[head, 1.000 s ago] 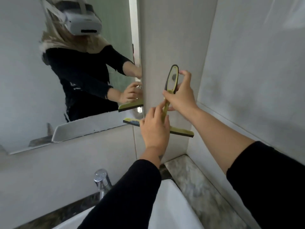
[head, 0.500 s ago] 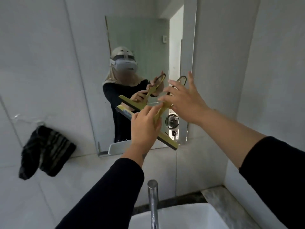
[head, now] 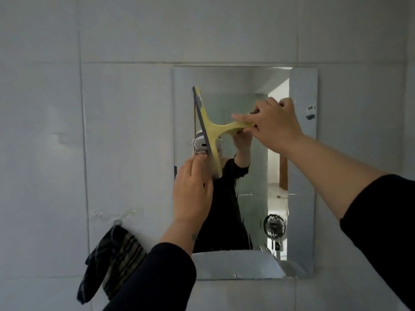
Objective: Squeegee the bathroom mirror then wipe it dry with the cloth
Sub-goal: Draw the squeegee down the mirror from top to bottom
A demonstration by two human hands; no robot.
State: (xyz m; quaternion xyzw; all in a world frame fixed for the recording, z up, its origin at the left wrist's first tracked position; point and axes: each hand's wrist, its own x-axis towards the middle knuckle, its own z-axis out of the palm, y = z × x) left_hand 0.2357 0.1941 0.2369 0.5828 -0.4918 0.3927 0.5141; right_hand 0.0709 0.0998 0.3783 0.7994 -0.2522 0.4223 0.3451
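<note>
A yellow squeegee (head: 211,129) is held up in front of the rectangular wall mirror (head: 301,176), its dark rubber blade standing nearly upright near the mirror's left side. My right hand (head: 272,126) grips the handle at the upper middle of the mirror. My left hand (head: 193,194) holds the blade's lower end. A dark striped cloth (head: 112,259) hangs from a clear hook on the tiled wall, left of and below the mirror.
Grey tiled wall (head: 125,131) surrounds the mirror. The mirror reflects a person in black with a headset, a doorway and a small round object. A small mark sits on the mirror's upper right.
My view has swung left and up from the corner to face the mirror. The squeegee has risen and turned from lying roughly level to blade nearly upright. Both hands stay on it.
</note>
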